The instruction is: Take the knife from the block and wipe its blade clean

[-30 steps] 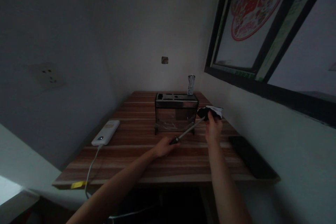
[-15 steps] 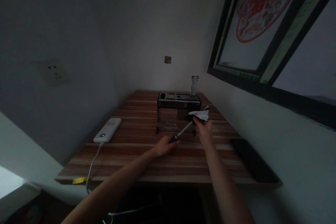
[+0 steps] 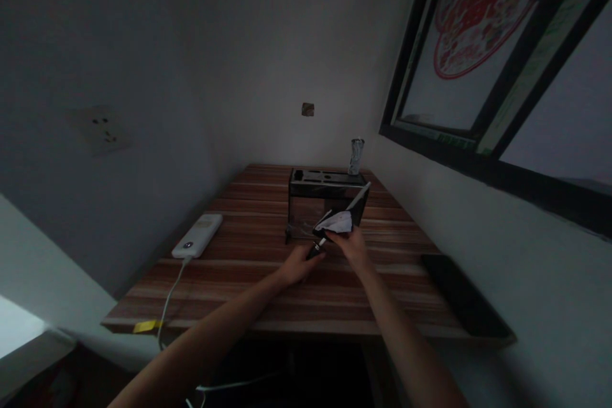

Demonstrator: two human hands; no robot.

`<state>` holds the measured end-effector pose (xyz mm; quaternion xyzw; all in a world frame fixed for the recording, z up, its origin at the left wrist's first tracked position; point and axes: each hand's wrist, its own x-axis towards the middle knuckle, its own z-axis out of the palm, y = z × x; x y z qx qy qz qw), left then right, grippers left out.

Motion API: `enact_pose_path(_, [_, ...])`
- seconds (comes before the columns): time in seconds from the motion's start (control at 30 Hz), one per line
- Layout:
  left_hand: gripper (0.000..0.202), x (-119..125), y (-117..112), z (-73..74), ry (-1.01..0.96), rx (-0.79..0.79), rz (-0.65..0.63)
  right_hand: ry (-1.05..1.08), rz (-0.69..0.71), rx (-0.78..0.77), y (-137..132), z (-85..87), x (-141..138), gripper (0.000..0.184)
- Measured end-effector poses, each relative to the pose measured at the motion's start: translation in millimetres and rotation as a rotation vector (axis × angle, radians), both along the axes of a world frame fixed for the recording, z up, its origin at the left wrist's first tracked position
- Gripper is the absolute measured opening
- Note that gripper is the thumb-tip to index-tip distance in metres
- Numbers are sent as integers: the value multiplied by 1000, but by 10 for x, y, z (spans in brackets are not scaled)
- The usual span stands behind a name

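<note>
My left hand (image 3: 297,263) is closed around the dark handle of a long, slim knife (image 3: 359,197), whose pale blade slants up and away to the right. My right hand (image 3: 352,246) pinches a white and dark cloth (image 3: 339,222) that is folded about the blade, close to the handle. Blade shows on both sides of the cloth. Just behind stands a black knife holder (image 3: 329,190) with slots in its top and a see-through front, partly covered by the cloth and my right hand.
A clear patterned glass (image 3: 356,156) stands behind the holder's right end. At the left of the striped wooden table (image 3: 248,280) lies a white power bank (image 3: 198,236) with a cable (image 3: 171,296). A flat black object (image 3: 463,293) lies along the right edge, beside the wall.
My right hand and the cloth have slid down the blade, left and nearer to the handle, baring more of the tip end. My left hand has hardly moved.
</note>
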<state>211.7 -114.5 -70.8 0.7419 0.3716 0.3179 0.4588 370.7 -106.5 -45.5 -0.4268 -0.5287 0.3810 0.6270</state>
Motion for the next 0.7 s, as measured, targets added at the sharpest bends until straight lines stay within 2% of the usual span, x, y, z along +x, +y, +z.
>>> enact_pose_path(0.27, [44,11,24,-70,-74,-71,11,-117,81,-9,-33,-82,-83,34])
enact_pose_path(0.5, [38,14,13,-45,-72,-81,7,-103,87,7,-42,-82,-110,36])
enact_pose_path(0.7, [36,22,10,-28,-80,-65,22,-103,80,21,-55,-51,-116,31])
